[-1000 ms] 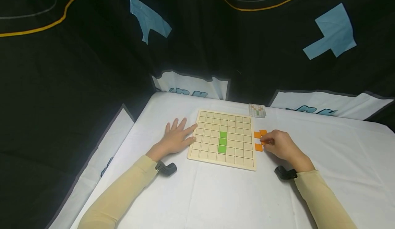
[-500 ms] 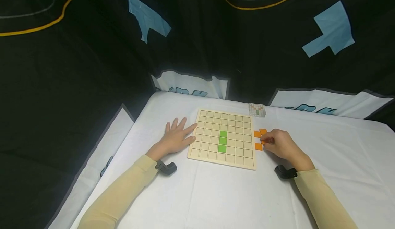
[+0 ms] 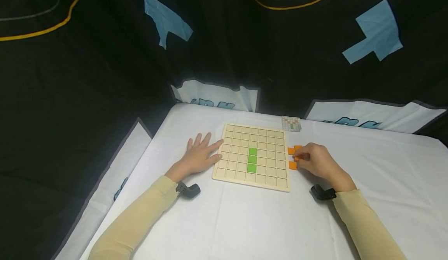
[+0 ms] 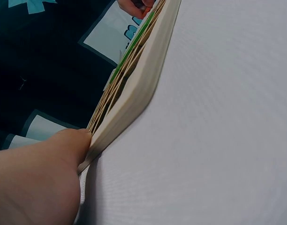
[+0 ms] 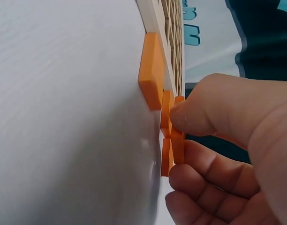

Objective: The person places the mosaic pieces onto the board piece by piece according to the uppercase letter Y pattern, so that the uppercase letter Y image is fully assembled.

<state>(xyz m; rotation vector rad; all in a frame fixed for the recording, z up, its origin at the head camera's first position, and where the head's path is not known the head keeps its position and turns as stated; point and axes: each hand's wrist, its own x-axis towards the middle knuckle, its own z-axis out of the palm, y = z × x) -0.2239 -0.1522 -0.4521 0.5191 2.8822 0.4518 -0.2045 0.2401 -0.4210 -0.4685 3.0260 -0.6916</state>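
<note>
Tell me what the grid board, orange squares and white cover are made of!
The grid board looks like wood: pale, matte, with thin tan dividers. The orange squares look smooth and evenly coloured, perhaps painted wood or plastic; I can't tell which. The white cover seems dull cloth, with soft creases.

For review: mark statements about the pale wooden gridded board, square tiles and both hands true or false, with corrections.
The right hand pinches a square orange tile. True.
The pale wooden gridded board holds three square green tiles in one column. True.
The left hand grips a green tile. False: it rests, fingers spread, at the board's left edge.
An orange tile sits in the board's grid. False: all are off it, by its right edge.
A small grid-printed card lies near the board's far right corner. True.
</note>
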